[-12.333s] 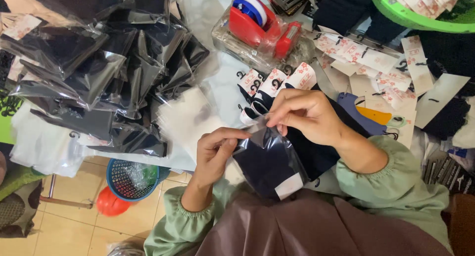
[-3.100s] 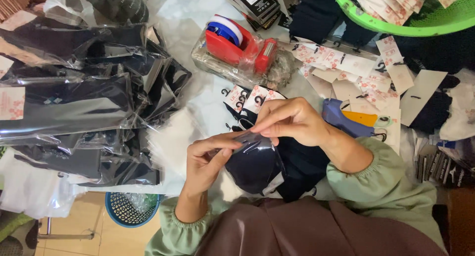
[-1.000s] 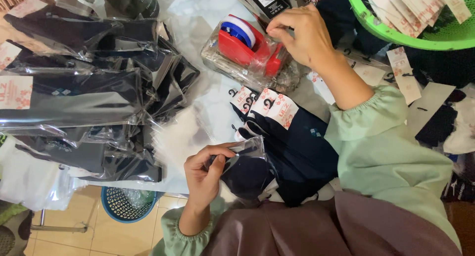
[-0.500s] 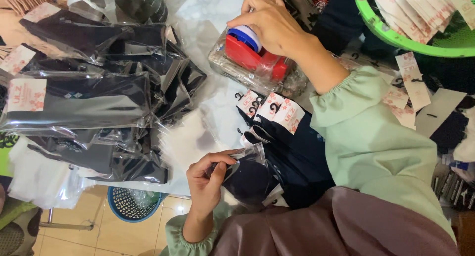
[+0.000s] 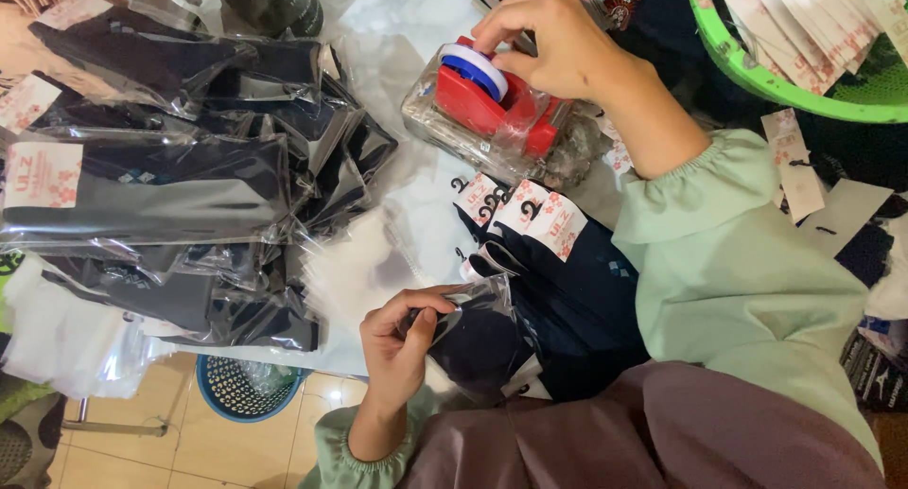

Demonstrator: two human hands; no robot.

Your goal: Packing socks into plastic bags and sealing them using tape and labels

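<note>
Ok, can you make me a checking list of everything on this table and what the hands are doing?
Surface: pale table, mostly covered.
Job's things: clear bag with a dark sock; red tape dispenser with a blue and white roll.
Clutter: pile of bagged dark socks; stack of empty clear bags; tagged dark socks; green basket of paper tags; loose tags.
Hands: left hand pinches the bag's top; right hand rests on the dispenser at the roll.
Cables: nothing seen.
Surroundings: tiled floor; blue basket under the table edge.
</note>
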